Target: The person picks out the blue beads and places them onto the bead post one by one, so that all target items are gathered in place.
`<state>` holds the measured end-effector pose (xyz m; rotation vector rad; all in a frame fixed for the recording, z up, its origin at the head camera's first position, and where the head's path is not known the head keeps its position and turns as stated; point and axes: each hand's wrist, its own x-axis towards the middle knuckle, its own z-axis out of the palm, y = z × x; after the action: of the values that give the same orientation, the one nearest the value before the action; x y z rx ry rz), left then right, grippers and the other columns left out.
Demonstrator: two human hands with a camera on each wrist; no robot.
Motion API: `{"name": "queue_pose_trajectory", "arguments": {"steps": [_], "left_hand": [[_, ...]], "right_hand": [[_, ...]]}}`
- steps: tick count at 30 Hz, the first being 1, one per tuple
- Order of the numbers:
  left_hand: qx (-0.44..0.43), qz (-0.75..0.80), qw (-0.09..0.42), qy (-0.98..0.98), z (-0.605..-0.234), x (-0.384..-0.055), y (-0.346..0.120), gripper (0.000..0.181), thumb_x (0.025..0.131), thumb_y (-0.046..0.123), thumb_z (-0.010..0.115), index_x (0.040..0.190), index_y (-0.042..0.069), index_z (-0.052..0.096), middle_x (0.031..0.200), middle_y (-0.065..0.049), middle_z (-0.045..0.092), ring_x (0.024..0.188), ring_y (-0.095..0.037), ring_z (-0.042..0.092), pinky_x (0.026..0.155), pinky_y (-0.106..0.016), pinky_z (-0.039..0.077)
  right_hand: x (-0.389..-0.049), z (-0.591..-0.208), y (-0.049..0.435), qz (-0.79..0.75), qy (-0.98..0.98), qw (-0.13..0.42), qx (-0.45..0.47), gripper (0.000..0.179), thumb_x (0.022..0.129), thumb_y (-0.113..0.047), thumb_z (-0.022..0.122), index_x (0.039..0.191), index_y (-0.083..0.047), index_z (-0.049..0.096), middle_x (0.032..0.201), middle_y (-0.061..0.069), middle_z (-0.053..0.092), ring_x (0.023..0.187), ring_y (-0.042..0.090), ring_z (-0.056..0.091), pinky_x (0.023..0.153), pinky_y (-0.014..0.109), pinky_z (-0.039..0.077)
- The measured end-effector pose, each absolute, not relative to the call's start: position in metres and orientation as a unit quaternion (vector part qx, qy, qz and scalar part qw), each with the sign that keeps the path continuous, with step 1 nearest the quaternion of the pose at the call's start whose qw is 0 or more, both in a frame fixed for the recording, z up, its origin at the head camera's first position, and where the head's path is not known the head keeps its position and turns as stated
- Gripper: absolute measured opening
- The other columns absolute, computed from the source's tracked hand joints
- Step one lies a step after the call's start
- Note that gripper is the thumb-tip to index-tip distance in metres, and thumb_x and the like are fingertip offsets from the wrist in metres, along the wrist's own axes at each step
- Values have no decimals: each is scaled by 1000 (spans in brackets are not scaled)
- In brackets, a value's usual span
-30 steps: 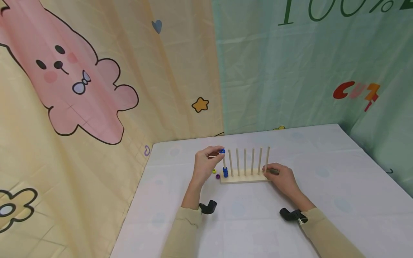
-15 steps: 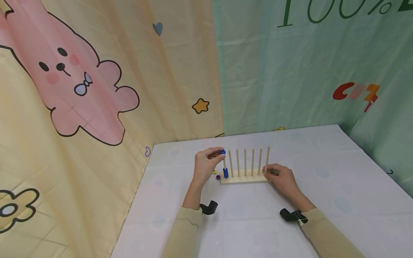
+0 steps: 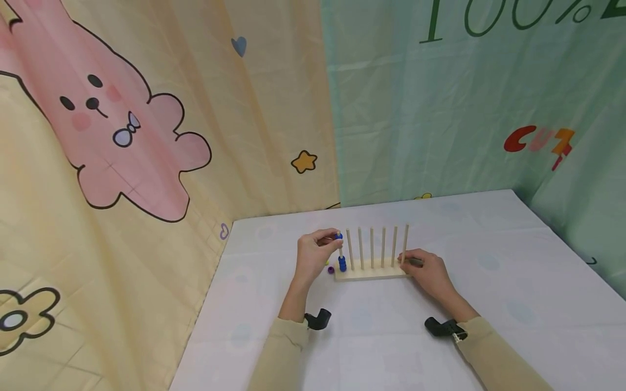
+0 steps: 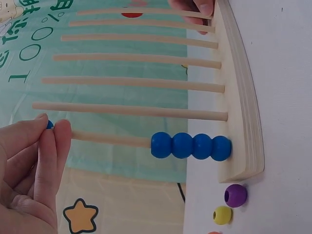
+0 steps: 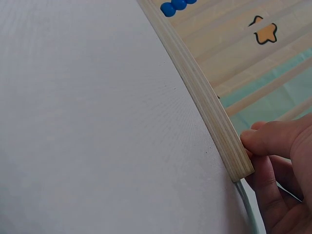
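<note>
A wooden peg rack (image 3: 371,273) stands on the table with a row of upright pegs. On its leftmost peg sits a stack of several blue beads (image 4: 191,146), down at the base. My left hand (image 3: 312,256) pinches another blue bead (image 3: 339,237) at the top of that same peg, whose tip shows just above the bead. In the left wrist view, fingers and thumb cover most of this bead. My right hand (image 3: 424,269) grips the right end of the rack's base, thumb at its edge in the right wrist view. The other pegs are bare.
Beside the rack's left end lie a purple bead (image 4: 236,195) and a yellow bead (image 4: 222,215), with an orange one (image 4: 214,233) partly cut off by the frame. A white cloth covers the table (image 3: 376,336). Printed curtains (image 3: 274,108) hang behind and at the sides.
My left hand has lowered slightly with the pinched blue bead, and the peg's tip now shows above it. My right hand stays on the rack's end.
</note>
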<state>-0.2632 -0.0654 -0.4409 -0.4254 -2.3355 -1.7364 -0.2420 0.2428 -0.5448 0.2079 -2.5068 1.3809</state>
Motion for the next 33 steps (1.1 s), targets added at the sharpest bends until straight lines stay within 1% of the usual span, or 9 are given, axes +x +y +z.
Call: {"name": "queue_pose_trajectory", "arguments": {"steps": [6,13,22,29,31,33], "left_hand": [[-139,-593,97,-787,-447,-263,-66,24,86,16,82,109,11,78,92,1,73,84,-17,68,71,-28,57],[-123,-599,85,-787,-456,-263,-65,25,85,14,82,110,10,78,95,0,74,85,-17,69,73,-27,58],[-117,-613,80,-777,-462,-263,-65,27,85,12,83,111,9,77,99,-6,74,88,-18,69,75,-25,57],[-113,-606,79,-784,-463,-263,-65,27,86,1,79,113,-1,75,101,-16,73,87,-21,69,74,-24,57],[-113,-608,80,-782,-463,-262,-65,27,86,2,79,113,0,75,102,-16,73,87,-21,69,74,-24,57],[-114,-610,83,-780,-463,-262,-64,27,86,4,80,113,2,76,102,-14,74,87,-20,69,74,-23,57]], "right_hand": [[-241,-544,243,499,-855,123,77,21,90,-15,78,110,-14,74,106,6,75,101,29,71,71,25,56],[-241,-544,244,503,-851,124,84,20,90,-16,78,110,-14,74,106,5,75,99,28,72,71,26,56],[-242,-545,244,501,-852,128,85,20,90,-16,78,109,-15,74,106,5,75,99,28,72,71,26,56],[-241,-545,244,504,-850,128,87,19,90,-16,78,109,-15,74,106,5,75,99,28,72,71,25,56],[-241,-545,244,503,-850,128,87,20,90,-16,78,109,-15,74,106,5,75,99,28,72,72,25,56],[-241,-545,244,501,-851,128,86,20,90,-16,78,109,-15,74,106,5,75,100,28,72,72,25,56]]}}
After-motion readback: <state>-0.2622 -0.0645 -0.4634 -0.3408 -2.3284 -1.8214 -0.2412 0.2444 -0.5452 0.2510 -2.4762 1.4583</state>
